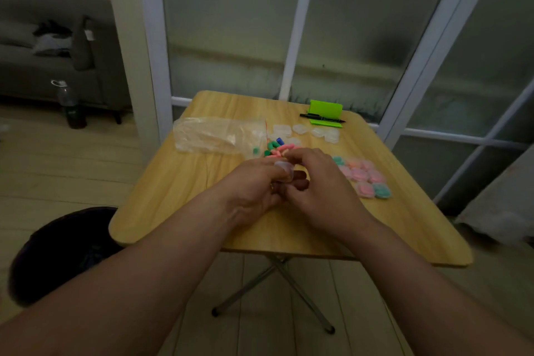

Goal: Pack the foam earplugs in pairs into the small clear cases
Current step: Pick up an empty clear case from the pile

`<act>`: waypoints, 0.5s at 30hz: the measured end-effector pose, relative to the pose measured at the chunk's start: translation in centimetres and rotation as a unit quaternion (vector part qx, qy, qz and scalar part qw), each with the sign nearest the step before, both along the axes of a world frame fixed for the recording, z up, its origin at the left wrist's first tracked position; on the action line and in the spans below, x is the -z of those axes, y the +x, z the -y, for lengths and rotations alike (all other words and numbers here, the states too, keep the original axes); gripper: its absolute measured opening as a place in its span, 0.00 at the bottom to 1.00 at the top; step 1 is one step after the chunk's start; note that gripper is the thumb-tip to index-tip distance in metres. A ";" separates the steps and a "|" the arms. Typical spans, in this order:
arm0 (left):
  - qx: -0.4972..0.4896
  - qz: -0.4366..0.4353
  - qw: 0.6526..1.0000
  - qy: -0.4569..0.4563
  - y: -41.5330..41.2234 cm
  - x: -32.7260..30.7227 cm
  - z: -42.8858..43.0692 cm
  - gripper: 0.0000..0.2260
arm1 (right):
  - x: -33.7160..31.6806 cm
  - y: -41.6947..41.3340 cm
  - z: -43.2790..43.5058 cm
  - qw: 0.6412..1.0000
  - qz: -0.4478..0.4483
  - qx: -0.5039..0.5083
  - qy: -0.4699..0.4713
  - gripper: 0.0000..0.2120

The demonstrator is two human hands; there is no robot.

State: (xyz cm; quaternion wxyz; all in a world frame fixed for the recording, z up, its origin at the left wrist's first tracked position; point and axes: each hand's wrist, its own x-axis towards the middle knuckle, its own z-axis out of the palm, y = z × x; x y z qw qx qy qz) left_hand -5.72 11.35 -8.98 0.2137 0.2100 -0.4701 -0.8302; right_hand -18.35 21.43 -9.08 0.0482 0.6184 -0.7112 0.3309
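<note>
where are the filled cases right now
In the head view, the filled cases lie on the right side of the table, right of the right hand and nearer than the empty clear cases.

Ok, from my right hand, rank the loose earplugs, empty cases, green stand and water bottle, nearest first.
1. Loose earplugs, just past the right hand.
2. Empty cases, farther back.
3. Green stand, back right corner.
4. Water bottle, floor, far left.

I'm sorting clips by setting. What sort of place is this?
Most likely a home living room: a grey sofa stands at the left, a water bottle sits on the floor beside it, and the work is done on a small wooden folding table set against frosted glass doors.
</note>
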 end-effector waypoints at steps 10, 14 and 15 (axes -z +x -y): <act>-0.014 0.020 0.999 -0.027 -1.2 0.1 -1.3 0.11 | -0.9 -0.5 -1.2 0.998 -0.057 0.017 0.014 0.19; -0.014 0.033 0.997 -0.067 -2.3 -0.3 -2.2 0.11 | -1.3 -2.5 -2.1 0.997 -0.062 0.027 0.031 0.17; -0.028 0.034 0.996 -0.080 -2.5 -0.5 -2.3 0.12 | -1.3 -3.2 -2.4 0.997 -0.063 0.039 0.029 0.17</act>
